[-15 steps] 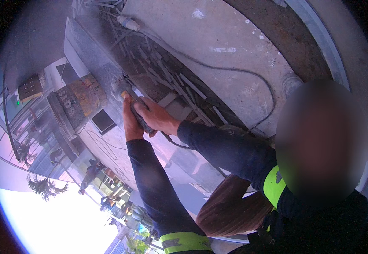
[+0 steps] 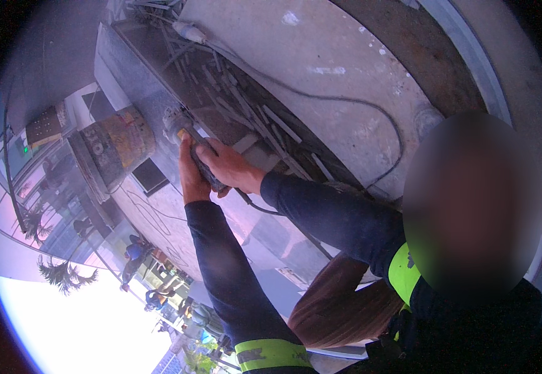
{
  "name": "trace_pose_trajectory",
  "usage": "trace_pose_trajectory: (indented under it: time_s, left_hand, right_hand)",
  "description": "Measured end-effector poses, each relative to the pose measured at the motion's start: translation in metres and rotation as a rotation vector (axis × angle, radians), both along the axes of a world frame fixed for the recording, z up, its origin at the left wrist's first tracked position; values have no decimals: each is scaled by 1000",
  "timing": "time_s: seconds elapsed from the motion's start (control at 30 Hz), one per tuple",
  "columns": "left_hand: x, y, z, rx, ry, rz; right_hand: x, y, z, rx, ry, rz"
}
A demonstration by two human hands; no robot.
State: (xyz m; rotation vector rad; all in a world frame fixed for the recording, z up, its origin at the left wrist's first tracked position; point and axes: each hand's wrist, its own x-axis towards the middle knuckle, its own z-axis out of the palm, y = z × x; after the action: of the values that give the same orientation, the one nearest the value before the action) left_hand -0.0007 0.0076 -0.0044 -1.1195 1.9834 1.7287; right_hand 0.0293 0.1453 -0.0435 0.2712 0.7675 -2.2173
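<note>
Both of my hands are wrapped around a dusty grey angle grinder [image 2: 205, 171]. My left hand [image 2: 191, 171] closes on its near-left side, and my right hand [image 2: 237, 168] grips the body from the right. The grinder's head [image 2: 174, 121] points away from me and meets the edge of a grey dusty slab [image 2: 137, 68]; haze hides the exact contact. A dark power cord [image 2: 258, 210] trails from the tool's back end below my right forearm.
A stained bucket [image 2: 118, 140] stands left of the grinder. Narrow offcut strips [image 2: 240, 106] lie heaped to the right. Across a pale board [image 2: 321, 56] runs a cable with a plug connector [image 2: 190, 32]. Several people, one in a blue helmet [image 2: 134, 251], are at lower left.
The grinder and both hands have shifted very slightly up and left. My grip stays the same. In the background, a person's blue helmet has come into clearer sight.
</note>
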Motion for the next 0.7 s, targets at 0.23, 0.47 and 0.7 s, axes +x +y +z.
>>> trace_pose_trajectory:
  time_s: [0.23,0.47,0.7]
  left_hand:
    - [12,1,4,27,-15,3]
    - [21,11,8,9,8,2]
    - [33,12,11,-14,0,9]
  right_hand:
    - [14,-5,0,7,6,-85]
    - [23,-1,3,17,23,-127]
    - [30,15,11,13,39,-45]
